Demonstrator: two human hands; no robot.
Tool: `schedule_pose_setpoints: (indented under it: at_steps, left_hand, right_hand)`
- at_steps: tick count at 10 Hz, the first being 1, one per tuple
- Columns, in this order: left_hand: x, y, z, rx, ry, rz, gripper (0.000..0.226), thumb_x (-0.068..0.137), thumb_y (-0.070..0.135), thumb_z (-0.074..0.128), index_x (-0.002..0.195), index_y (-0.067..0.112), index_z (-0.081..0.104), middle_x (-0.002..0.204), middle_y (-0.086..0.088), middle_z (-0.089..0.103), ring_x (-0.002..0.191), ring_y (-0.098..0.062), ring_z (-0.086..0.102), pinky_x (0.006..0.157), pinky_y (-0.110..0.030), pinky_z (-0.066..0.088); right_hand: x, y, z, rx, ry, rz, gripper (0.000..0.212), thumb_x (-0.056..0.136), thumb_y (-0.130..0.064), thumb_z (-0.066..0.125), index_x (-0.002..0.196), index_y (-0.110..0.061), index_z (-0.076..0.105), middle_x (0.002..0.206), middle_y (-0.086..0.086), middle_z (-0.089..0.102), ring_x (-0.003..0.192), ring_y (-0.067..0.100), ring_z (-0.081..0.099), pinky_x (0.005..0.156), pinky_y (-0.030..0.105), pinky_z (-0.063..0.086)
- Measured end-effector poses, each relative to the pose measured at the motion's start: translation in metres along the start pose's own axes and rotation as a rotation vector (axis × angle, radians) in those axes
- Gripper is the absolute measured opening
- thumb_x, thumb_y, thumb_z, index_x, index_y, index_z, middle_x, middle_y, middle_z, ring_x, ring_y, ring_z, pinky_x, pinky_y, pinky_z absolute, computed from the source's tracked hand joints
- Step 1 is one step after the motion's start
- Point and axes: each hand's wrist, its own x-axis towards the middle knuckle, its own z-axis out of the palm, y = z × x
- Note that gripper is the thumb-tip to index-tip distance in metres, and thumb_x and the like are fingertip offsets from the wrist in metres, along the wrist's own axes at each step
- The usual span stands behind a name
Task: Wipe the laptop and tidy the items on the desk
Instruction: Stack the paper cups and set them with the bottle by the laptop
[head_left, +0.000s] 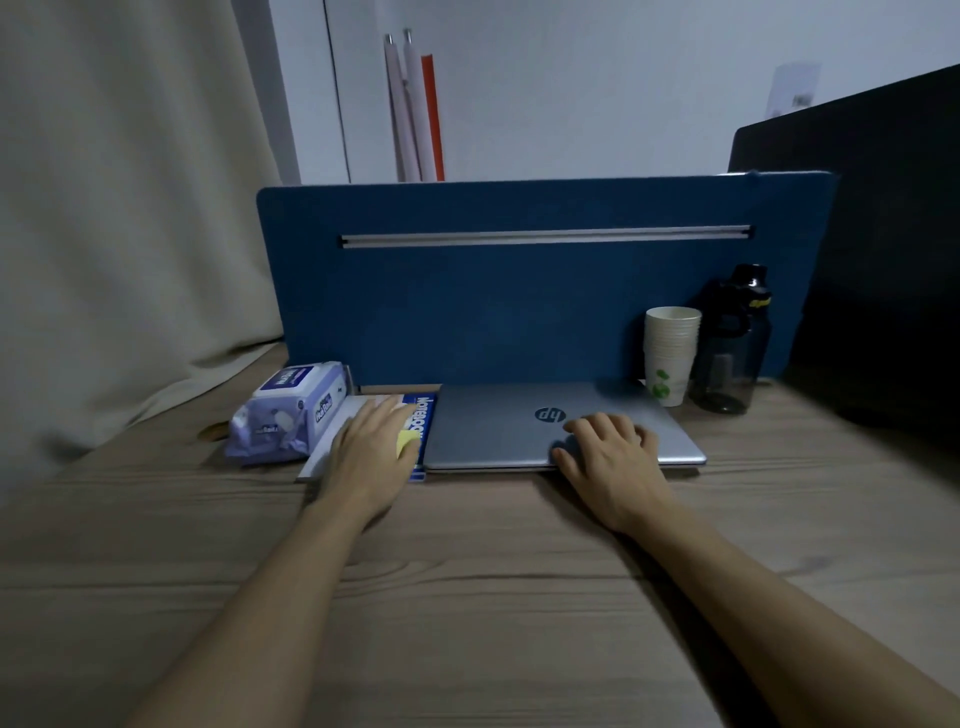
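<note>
wooden desk (467, 597) — wipes pack (291, 410), notebook (423, 415), cups (671, 353), bottle (732, 348) flank laptop (498, 426).

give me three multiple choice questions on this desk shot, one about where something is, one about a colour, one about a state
1. Where does the stack of paper cups stand?
A. on the laptop
B. between the laptop and the dark water bottle
C. left of the wipes pack

2. What colour is the desk divider?
A. blue
B. red
C. white

3. What state is the laptop in?
A. open, screen lit
B. half open
C. closed

Answers: 1 B, the cups sit by the laptop's far right corner, with the water bottle to their right. 2 A, the panel behind the desk is blue. 3 C, the lid lies flat with the logo up, the right hand resting on it.
</note>
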Motion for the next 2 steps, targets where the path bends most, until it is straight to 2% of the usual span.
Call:
schedule_pose_setpoints:
  at_steps: [2]
  left_hand:
    - [-0.068, 0.030, -0.027, -0.006, -0.058, 0.023, 0.049, 0.094, 0.033, 0.054, 0.142, 0.028, 0.047, 0.154, 0.001, 0.041, 0.145, -0.022, 0.029, 0.116, -0.041, 0.026]
  right_hand:
    - [-0.044, -0.011, -0.025, 0.041, -0.087, 0.048, 0.040, 0.095, -0.050, 0.036, 0.125, -0.025, 0.047, 0.133, 0.001, 0.050, 0.124, 0.024, 0.042, 0.099, 0.043, 0.035]
